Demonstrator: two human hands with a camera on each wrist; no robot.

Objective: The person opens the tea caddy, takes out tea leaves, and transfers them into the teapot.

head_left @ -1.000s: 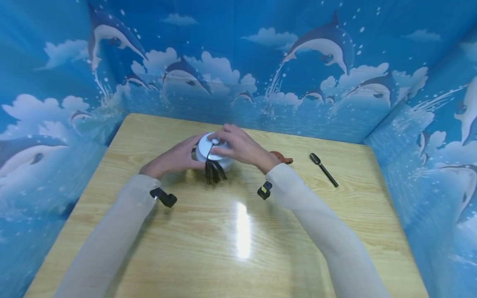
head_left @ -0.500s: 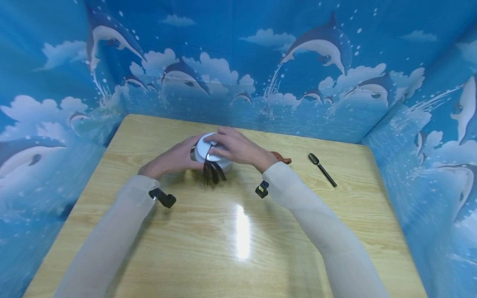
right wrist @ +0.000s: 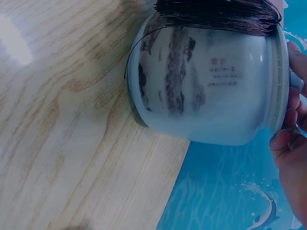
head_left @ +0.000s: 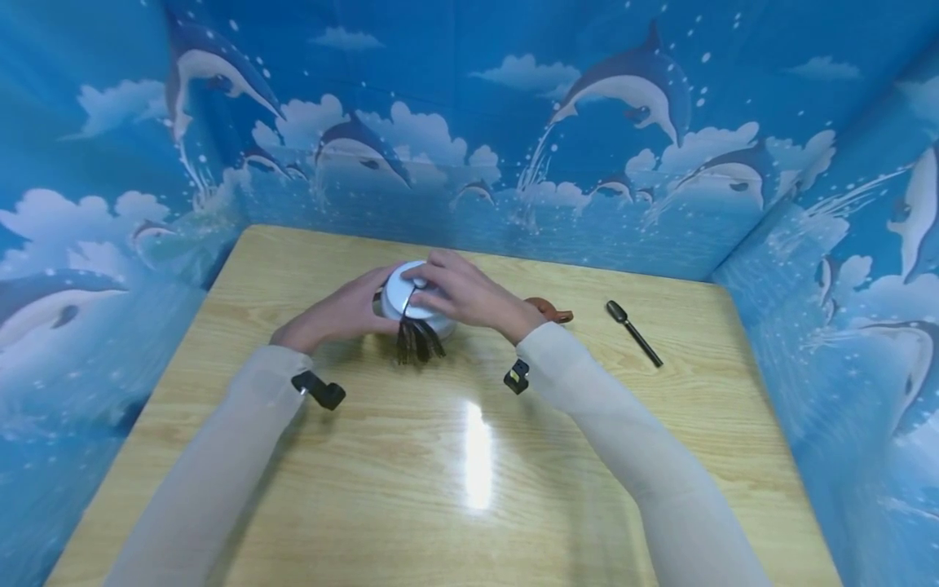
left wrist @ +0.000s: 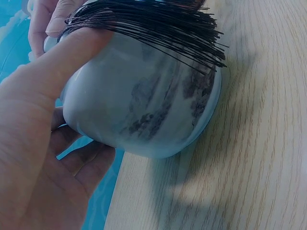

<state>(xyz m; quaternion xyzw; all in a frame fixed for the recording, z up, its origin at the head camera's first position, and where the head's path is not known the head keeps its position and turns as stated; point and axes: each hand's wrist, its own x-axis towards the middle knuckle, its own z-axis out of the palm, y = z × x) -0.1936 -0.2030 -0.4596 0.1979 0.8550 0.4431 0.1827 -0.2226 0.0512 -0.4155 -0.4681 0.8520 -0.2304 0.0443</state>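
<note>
A white porcelain jar (left wrist: 120,96) with dark brushed landscape painting stands near the back left of the table. On its top is a pale lid (head_left: 398,292) with a small knob (right wrist: 296,82). From the lid a dark tassel (head_left: 418,338) hangs down the jar's near side. My left hand (head_left: 352,308) grips the jar from the left, its thumb by the tassel strands and its fingers around the far side. My right hand (head_left: 469,293) reaches over from the right, its thumb and index finger pinching the lid about the knob. The far fingers of this hand are partly hidden.
Right of the jar, partly behind my right wrist, lies a reddish-brown rounded piece (head_left: 548,310) with a short stub. Further right is a black spoon (head_left: 634,333). The wooden table (head_left: 381,473) ends at a dolphin-printed curtain (head_left: 469,196) at the back and sides.
My right fingers have drawn in closer around the lid's knob. The left hand keeps its grip, and the jar stays in place.
</note>
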